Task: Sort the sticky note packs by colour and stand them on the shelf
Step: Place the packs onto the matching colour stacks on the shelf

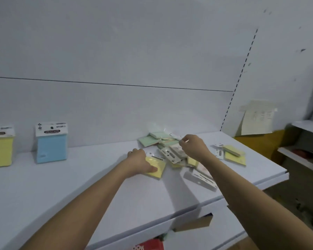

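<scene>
A jumbled pile of sticky note packs (172,150) lies on the white shelf (79,186); green packs (152,140) are at its back. My left hand (139,161) grips a yellow pack (157,168) at the pile's left edge, thumb on top. My right hand (193,147) hovers over the pile, fingers curled; whether it pinches a pack is unclear. Two yellow packs (233,154) lie apart to the right. A blue pack (51,143) and a yellow pack (0,148) stand upright against the back wall at the left.
The shelf ends at its right edge (278,175), with lower shelves (304,156) beyond. A paper sheet (257,118) hangs on the right wall. Below the front edge sit a white box (197,230) and something red (150,245).
</scene>
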Action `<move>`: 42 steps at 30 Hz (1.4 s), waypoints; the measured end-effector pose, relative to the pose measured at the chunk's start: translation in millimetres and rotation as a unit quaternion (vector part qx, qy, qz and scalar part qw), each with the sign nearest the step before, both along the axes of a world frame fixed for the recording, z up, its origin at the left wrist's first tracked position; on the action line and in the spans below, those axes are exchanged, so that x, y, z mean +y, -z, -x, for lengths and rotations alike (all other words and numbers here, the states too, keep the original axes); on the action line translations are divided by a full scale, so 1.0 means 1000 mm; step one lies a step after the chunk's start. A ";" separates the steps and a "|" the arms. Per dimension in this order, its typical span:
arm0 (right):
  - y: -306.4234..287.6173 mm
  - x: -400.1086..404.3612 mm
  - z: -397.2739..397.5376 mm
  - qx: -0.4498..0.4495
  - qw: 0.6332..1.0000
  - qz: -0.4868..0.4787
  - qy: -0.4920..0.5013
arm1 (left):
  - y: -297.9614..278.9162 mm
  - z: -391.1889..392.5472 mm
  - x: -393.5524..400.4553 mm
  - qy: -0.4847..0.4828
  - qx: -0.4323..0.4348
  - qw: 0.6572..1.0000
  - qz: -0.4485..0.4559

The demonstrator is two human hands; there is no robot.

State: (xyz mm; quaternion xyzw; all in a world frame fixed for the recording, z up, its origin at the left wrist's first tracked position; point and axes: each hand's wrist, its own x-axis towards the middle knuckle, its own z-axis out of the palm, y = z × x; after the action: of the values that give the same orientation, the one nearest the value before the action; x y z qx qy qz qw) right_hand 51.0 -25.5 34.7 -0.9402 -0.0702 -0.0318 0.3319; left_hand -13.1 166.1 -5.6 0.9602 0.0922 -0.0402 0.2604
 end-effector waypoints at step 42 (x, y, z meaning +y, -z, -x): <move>0.001 0.061 0.050 0.225 0.865 -0.325 -0.311 | -0.027 0.203 0.012 -0.373 -0.314 0.781 0.391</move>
State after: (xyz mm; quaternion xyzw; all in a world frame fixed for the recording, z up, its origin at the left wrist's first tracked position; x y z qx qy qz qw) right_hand 0.7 35.6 33.9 -0.6905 -0.2676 0.2646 0.6177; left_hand -216.0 178.4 21.8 0.6261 0.3322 0.3313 0.6228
